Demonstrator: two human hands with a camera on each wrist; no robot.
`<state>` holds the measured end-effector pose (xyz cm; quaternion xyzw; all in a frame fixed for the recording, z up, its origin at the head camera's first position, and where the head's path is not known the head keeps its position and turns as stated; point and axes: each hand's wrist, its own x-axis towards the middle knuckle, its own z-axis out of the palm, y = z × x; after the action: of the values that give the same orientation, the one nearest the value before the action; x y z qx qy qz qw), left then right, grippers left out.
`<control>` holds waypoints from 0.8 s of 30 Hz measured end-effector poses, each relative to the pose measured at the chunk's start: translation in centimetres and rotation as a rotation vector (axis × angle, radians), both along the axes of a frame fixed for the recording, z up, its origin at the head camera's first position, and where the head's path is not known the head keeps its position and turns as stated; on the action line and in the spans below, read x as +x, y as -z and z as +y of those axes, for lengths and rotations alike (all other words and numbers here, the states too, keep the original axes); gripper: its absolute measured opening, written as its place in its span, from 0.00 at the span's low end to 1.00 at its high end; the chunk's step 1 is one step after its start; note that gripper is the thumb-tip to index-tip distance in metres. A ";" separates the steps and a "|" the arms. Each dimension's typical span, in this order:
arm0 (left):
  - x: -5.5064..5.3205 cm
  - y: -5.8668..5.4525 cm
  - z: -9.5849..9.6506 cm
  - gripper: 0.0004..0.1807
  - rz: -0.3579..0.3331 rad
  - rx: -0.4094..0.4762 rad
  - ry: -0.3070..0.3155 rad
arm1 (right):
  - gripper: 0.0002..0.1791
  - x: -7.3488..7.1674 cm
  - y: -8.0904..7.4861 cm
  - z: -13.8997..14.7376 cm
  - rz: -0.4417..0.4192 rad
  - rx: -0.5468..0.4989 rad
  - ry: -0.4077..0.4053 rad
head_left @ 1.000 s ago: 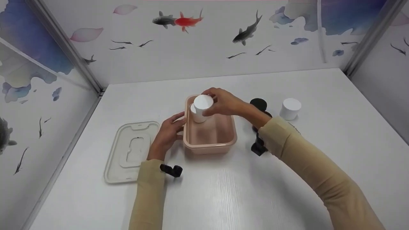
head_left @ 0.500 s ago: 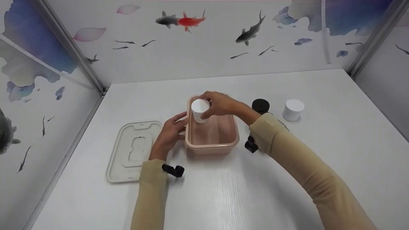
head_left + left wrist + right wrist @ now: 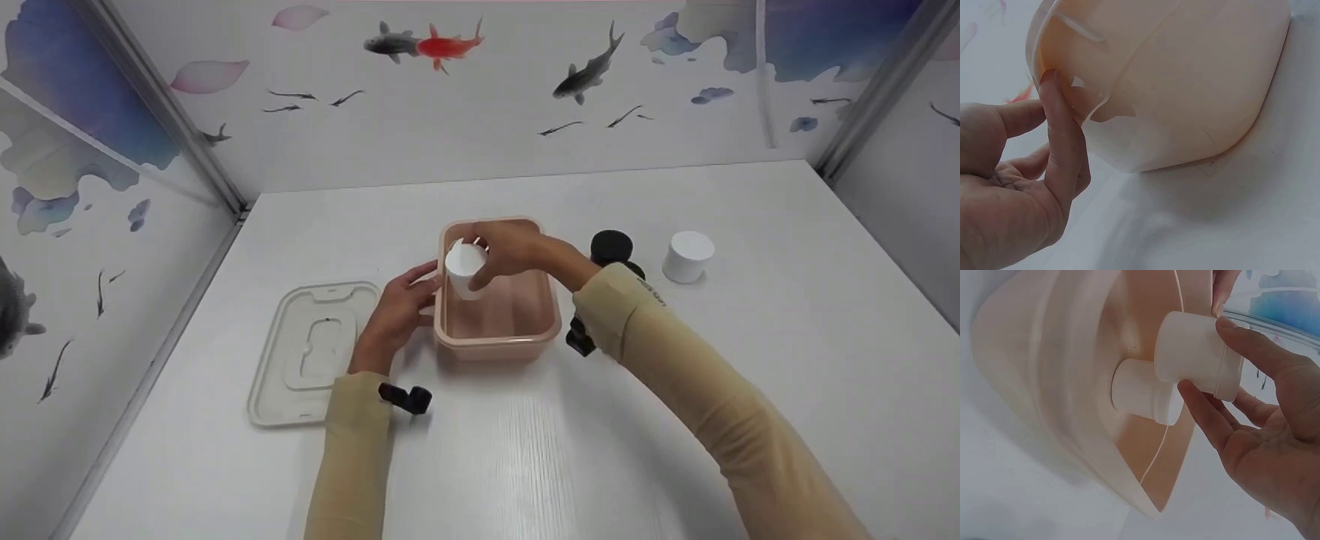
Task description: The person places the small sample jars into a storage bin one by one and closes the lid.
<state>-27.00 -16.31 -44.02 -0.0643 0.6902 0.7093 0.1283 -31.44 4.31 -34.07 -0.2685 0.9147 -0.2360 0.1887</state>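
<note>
A pink plastic box (image 3: 499,343) stands on the table, its top uncovered. My left hand (image 3: 396,313) rests against its left outer wall; in the left wrist view the fingertips (image 3: 1053,84) touch just under the rim. My right hand (image 3: 506,251) grips a white lidded jar (image 3: 466,261) between thumb and fingers, inside the box's far left part. The right wrist view shows this held jar (image 3: 1190,349) above and partly overlapping a second white jar (image 3: 1140,391), which stands in the box. From the head view the second jar is mostly hidden beneath the held one.
A pale grey lid (image 3: 285,360) lies flat at the left, partly behind the left forearm. Another white jar (image 3: 688,259) stands on the table at the right. Beside it a black round-topped item (image 3: 611,246) is partly hidden by the right arm.
My right hand has lowered the white jar further into the box and slightly nearer to me. The left hand stays against the box wall.
</note>
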 end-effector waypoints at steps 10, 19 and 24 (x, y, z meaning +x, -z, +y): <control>0.1 -0.1 0.1 0.27 0.023 -0.002 0.005 | 0.35 0.2 1.2 -0.3 0.027 -0.002 -0.015; 0.2 -0.3 0.0 0.26 0.022 0.033 -0.003 | 0.41 0.8 2.1 -0.8 0.028 0.045 0.056; 0.2 -0.3 0.0 0.26 0.024 0.027 0.004 | 0.41 1.1 2.4 -1.2 0.038 0.050 0.083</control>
<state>-26.83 -16.27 -43.76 -0.0528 0.6820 0.7191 0.1224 -30.31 3.13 -36.43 -0.2297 0.9340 -0.2158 0.1681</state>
